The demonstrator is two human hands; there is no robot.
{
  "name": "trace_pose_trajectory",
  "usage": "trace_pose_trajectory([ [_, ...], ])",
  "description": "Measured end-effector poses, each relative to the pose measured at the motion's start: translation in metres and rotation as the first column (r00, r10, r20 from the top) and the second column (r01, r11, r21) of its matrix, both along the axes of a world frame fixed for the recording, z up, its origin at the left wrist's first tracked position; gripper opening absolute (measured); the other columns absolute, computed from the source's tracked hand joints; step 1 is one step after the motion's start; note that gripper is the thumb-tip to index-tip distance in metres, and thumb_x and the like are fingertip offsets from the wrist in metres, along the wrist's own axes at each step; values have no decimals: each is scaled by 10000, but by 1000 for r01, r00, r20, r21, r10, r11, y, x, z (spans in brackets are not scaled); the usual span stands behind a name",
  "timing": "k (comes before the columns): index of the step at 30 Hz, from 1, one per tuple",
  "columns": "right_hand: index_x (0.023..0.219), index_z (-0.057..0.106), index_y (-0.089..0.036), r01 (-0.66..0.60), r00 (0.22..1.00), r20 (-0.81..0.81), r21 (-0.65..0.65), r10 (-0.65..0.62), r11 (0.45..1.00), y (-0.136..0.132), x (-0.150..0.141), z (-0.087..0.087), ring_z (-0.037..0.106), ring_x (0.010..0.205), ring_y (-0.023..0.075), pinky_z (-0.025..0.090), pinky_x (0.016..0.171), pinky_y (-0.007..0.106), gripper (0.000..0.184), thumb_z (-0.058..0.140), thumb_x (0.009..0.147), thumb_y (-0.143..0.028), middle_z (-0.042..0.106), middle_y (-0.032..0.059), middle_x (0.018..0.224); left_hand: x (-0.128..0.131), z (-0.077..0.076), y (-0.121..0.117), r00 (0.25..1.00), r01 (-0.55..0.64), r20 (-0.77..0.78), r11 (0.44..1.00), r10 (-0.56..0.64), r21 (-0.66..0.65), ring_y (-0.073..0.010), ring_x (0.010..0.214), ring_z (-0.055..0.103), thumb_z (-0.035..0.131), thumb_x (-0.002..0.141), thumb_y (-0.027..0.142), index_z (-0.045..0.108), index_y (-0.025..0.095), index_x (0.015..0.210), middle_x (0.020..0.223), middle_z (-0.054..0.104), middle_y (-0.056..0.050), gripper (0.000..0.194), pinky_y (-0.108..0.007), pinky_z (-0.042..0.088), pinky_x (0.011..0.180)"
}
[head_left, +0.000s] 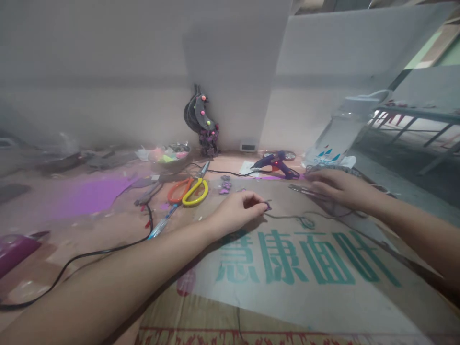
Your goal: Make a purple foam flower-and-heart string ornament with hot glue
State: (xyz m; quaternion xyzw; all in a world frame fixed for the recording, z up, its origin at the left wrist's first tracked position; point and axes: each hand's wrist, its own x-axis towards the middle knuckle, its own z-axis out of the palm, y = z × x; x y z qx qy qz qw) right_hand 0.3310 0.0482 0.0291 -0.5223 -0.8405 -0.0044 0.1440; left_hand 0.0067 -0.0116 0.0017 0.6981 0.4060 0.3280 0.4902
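My left hand (pixel 235 214) is closed in a pinch on a small purple piece (pixel 268 205), low over the printed sheet (pixel 287 306). A thin grey cord (pixel 283 217) trails from near those fingertips toward the right. My right hand (pixel 334 184), blurred, is closed around a slim metal tool (pixel 300 189) with a pointed tip; whether it is tweezers or small scissors I cannot tell. Between and beyond the hands lie small purple and grey pieces (pixel 225 184). A glue gun (pixel 275 164) with a red light rests behind them.
Scissors (pixel 194 191) with orange and yellow handles lie left of centre, beside a pen (pixel 163 221). A grey moon-shaped ornament (pixel 201 117) stands against the back wall. At the right is a clear water jug (pixel 339 129). A black cable (pixel 108 250) crosses the left side.
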Motion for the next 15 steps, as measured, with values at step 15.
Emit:
trace_pose_trajectory([
  [15, 1146, 722, -244, 18, 995, 103, -78, -10, 997, -48, -27, 60, 668, 1039, 330, 531, 891, 494, 460, 444, 936, -544, 722, 91, 1178, -1, 0, -2, 998, 16, -68, 995, -9, 99, -158, 719, 661, 604, 863, 336, 646, 177, 947, 842, 726, -37, 185, -245, 474, 617],
])
